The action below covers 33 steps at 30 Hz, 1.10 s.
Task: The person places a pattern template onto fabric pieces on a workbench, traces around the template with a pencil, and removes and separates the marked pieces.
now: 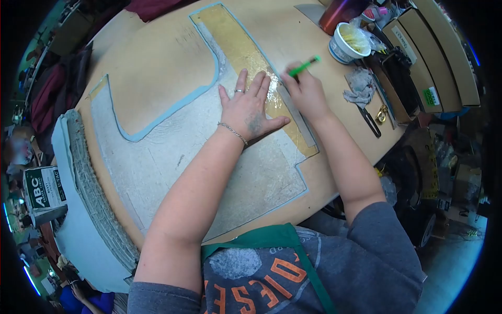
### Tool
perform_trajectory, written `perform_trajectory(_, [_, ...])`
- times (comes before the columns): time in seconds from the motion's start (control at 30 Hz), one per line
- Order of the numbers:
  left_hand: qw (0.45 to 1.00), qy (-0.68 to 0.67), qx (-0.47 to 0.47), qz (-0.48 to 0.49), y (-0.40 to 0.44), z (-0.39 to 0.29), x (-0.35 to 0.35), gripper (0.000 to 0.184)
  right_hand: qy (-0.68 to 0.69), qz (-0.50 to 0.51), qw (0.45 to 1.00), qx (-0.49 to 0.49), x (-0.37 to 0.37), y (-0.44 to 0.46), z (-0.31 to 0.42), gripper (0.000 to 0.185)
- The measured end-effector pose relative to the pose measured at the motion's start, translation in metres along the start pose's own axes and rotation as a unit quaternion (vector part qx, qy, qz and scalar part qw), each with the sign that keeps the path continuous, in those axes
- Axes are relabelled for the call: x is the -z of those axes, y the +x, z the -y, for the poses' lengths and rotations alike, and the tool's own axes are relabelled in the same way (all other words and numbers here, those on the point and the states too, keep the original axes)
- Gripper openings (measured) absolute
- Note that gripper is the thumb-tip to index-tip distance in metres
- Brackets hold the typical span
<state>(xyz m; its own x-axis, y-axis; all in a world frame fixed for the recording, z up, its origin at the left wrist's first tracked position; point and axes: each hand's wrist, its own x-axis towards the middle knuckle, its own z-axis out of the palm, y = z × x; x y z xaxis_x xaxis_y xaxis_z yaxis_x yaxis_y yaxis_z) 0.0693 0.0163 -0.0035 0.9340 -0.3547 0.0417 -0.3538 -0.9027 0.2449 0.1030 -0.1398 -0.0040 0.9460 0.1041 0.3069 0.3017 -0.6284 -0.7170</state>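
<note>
A large grey-white pattern template (172,157), with a yellowish, glossy taped strip (225,31) along its far right side, lies flat on the table. Light blue material (172,111) shows as a narrow border around much of its edge. My left hand (251,110) presses on the template, palm down with fingers spread; a ring and a chain bracelet are on it. By the template's right edge, my right hand (307,94) is closed around a green pen (304,66), slightly blurred. Its tip is hidden by the hand, so contact cannot be made out.
Left of the template is a thick stack of light blue material (86,209), beside an ABC box (44,189). At the right stand a white tub (348,44), crumpled plastic (361,86), a black tool (369,123) and cardboard boxes (434,52). Another person (86,298) sits lower left.
</note>
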Motion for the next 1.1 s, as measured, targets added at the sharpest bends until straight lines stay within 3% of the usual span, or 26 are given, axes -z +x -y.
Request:
perform_trajectory(0.1, [1.000, 0.011, -0.001, -0.005, 0.000, 0.000, 0.000, 0.095, -0.047, 0.025, 0.999, 0.010, 0.042, -0.081, -0.001, 0.012])
perform_trajectory(0.2, [1.000, 0.021, 0.000, -0.006, 0.000, -0.001, -0.002, 0.094, 0.052, 0.034, 0.996, -0.063, 0.068, -0.126, 0.007, 0.011])
perform_trajectory(0.3, [0.999, 0.032, -0.006, 0.003, 0.001, -0.005, -0.004, 0.095, -0.007, 0.053, 0.997, -0.064, 0.061, -0.108, 0.008, 0.011])
perform_trajectory(0.37, [0.999, 0.032, -0.001, 0.004, 0.001, -0.002, -0.003, 0.095, 0.009, 0.002, 1.000, -0.006, 0.039, -0.079, 0.003, 0.011])
perform_trajectory(0.57, [0.999, 0.026, 0.008, 0.016, 0.001, -0.003, 0.000, 0.099, 0.043, -0.017, 0.999, 0.010, 0.009, -0.023, 0.001, 0.013])
perform_trajectory(0.67, [0.999, 0.027, 0.001, -0.018, -0.001, -0.003, -0.002, 0.086, 0.049, -0.009, 0.999, 0.007, 0.021, -0.049, -0.006, 0.013])
perform_trajectory(0.77, [0.990, 0.009, -0.121, -0.065, -0.010, -0.008, -0.006, 0.062, 0.127, -0.032, 0.991, 0.023, 0.019, -0.055, -0.020, 0.013])
perform_trajectory(0.83, [0.969, -0.040, -0.241, -0.045, -0.030, -0.025, 0.001, 0.043, 0.109, -0.022, 0.994, 0.008, 0.024, -0.050, -0.018, 0.013])
perform_trajectory(0.9, [0.964, -0.050, -0.260, -0.003, -0.047, -0.042, 0.000, 0.043, 0.101, -0.016, 0.995, 0.002, 0.023, -0.050, -0.016, 0.012])
perform_trajectory(1.1, [0.968, -0.066, -0.237, -0.055, -0.051, -0.045, -0.011, 0.042, 0.046, -0.012, 0.999, -0.011, 0.045, -0.088, 0.001, 0.011])
